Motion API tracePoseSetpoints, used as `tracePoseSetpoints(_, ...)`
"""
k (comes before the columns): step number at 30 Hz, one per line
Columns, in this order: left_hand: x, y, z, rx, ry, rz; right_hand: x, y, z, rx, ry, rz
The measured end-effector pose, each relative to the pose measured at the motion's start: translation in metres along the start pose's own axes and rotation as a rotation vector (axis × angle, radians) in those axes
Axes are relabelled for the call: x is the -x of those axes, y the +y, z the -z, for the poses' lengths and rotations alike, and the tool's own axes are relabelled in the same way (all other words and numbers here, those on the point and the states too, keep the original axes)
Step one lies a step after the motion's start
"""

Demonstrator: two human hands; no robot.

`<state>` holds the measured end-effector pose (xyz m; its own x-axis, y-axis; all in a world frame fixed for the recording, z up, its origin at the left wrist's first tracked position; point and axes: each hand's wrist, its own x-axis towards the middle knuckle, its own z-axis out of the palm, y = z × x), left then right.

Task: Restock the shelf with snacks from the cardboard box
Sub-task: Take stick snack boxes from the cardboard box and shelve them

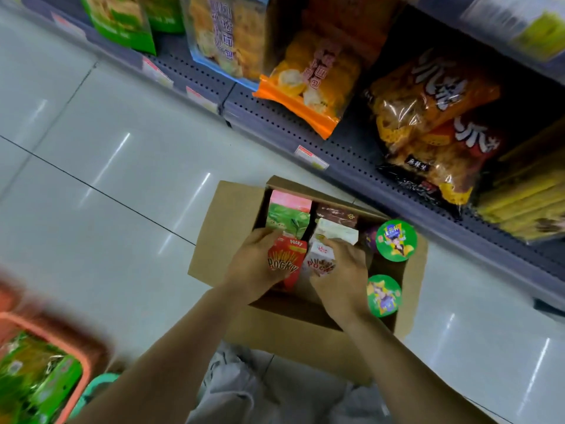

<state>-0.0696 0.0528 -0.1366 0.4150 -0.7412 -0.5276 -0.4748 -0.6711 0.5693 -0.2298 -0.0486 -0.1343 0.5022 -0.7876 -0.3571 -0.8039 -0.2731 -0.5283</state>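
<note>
An open cardboard box (pixel 214 237) stands on the floor in front of the shelf (pixel 305 133). Inside it are snack boxes and two round cups with green lids (pixel 396 240). My left hand (pixel 253 264) grips a red Pocky box (pixel 287 261) at the box's near side. Right beside it, my right hand (pixel 339 273) holds a white Pocky box (pixel 321 258). Behind them lie a green and pink snack box (pixel 287 215), a brown one (pixel 336 214) and a cream one (pixel 334 232).
Large snack bags fill the shelf: an orange-edged bag (pixel 308 84), a dark bag of orange crisps (pixel 434 123), a blue-edged bag (pixel 226 35), green bags (pixel 122 19). An orange basket (pixel 79 362) with green packs sits at bottom left. The floor is pale tile.
</note>
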Motion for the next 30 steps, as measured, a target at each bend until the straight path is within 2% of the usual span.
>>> tracePoseSetpoints(4, -0.004, 0.005, -0.016, -0.148, 0.006, -0.009, -0.006, 0.006, -0.003, 0.13, -0.006, 0.014)
tracePoseSetpoints(9, -0.014, 0.006, -0.041, -0.045, 0.107, 0.091, -0.018, 0.012, -0.008, 0.296, 0.031, 0.069)
tracePoseSetpoints(15, -0.023, -0.003, -0.054, 0.19, 0.111, 0.18, -0.025, 0.028, -0.007, 0.068, -0.141, 0.044)
tracePoseSetpoints(21, -0.029, -0.011, -0.059, 0.467, 0.143, 0.237, -0.029, 0.031, -0.007, -0.026, -0.112, -0.007)
tracePoseSetpoints(27, -0.026, -0.01, -0.049, 0.548, 0.055, 0.261, -0.032, 0.03, -0.004, -0.103, -0.131, -0.059)
tracePoseSetpoints(30, -0.013, 0.003, -0.03, 0.653, 0.079, 0.25, -0.028, 0.018, 0.017, -0.135, -0.118, -0.043)
